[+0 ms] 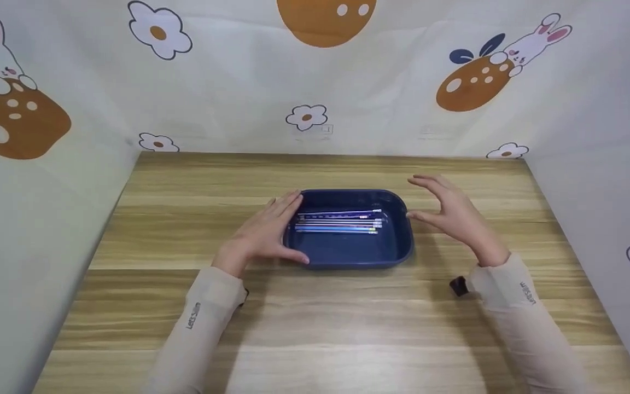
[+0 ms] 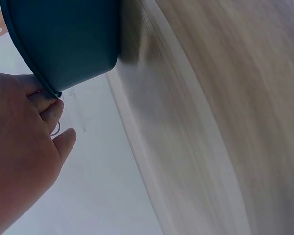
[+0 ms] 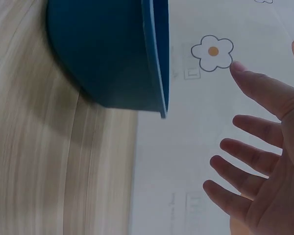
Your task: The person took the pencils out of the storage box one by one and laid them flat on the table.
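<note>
In the head view a dark blue rectangular bin (image 1: 342, 257) with rounded corners stands on the wooden table. Several pencils (image 1: 339, 224) with eraser ends lie side by side in it, mostly with the erasers to the right. My left hand (image 1: 268, 230) spans the bin's left end, thumb at the front corner and fingers at the back corner. The left wrist view has those fingers (image 2: 51, 115) touching the bin's rim. At the right end my right hand (image 1: 454, 213) is spread, holding nothing. A gap separates it from the bin (image 3: 108, 58) in the right wrist view.
The wooden table (image 1: 348, 328) runs back to a pale cloth wall (image 1: 227, 109) printed with flowers and rabbits. More cloth stands along the left and right sides. Dark wrist-worn devices, such as the right one (image 1: 459, 285), sit under both sleeves.
</note>
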Motion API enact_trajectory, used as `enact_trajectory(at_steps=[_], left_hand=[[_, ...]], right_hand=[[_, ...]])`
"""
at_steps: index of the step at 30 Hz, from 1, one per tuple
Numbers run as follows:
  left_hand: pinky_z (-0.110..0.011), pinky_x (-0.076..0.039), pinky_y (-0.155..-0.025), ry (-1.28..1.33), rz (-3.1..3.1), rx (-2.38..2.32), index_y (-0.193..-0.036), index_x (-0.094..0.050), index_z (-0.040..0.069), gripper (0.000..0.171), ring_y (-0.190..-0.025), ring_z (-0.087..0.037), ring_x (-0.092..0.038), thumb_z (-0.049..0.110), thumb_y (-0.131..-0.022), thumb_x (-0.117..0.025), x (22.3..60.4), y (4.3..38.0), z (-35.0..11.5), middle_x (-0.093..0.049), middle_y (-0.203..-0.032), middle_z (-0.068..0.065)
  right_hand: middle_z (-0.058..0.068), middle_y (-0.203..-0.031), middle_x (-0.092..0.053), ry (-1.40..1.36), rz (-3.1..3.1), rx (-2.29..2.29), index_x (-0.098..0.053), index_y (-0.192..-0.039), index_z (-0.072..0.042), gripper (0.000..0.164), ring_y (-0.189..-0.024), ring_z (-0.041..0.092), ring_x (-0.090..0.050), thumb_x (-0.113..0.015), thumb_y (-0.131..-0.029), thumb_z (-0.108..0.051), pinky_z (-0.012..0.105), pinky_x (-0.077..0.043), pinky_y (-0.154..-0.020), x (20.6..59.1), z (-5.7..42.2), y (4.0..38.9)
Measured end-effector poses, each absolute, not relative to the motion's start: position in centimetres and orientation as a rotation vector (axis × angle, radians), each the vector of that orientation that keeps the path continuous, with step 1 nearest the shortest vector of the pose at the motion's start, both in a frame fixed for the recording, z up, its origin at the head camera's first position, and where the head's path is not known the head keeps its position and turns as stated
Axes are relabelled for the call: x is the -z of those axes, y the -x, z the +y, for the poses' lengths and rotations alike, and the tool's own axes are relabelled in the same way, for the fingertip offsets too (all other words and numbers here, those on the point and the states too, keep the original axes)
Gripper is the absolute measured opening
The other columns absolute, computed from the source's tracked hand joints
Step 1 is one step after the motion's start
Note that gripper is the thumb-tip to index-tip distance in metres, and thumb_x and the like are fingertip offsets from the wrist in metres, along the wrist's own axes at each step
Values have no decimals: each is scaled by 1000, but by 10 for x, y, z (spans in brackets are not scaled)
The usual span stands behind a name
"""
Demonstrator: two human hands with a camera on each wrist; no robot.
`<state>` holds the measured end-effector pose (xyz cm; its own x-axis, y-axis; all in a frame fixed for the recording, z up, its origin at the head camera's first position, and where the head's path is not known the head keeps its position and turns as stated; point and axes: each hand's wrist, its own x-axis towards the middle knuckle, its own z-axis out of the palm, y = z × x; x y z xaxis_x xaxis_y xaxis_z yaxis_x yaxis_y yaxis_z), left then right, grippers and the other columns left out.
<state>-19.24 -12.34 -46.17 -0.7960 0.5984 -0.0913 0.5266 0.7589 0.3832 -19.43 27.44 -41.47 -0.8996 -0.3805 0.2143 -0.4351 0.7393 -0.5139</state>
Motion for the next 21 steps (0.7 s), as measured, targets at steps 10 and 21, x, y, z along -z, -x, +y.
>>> enact_trajectory(at_steps=[10, 21], left_hand=[[-46, -8, -130, -889, 2749, -515, -161, -8, 9, 136, -157, -28, -8, 78, -65, -73, 461, 193, -124, -5, -170, -10], [-46, -9, -130, -913, 2752, -485, -160, -11, 5, 134, -157, -29, -9, 77, -66, -74, 460, 194, -121, -8, -169, -12]], right_hand=[[12, -143, -57, -755, -2811, -938, -57, -139, -9, 64, -134, 33, -52, -82, -83, -26, 54, -45, -111, 415, 255, 192], [10, -138, -62, -941, -2822, -1007, -61, -136, -11, 56, -131, 30, -56, -80, -85, -23, 50, -46, -111, 419, 240, 191]])
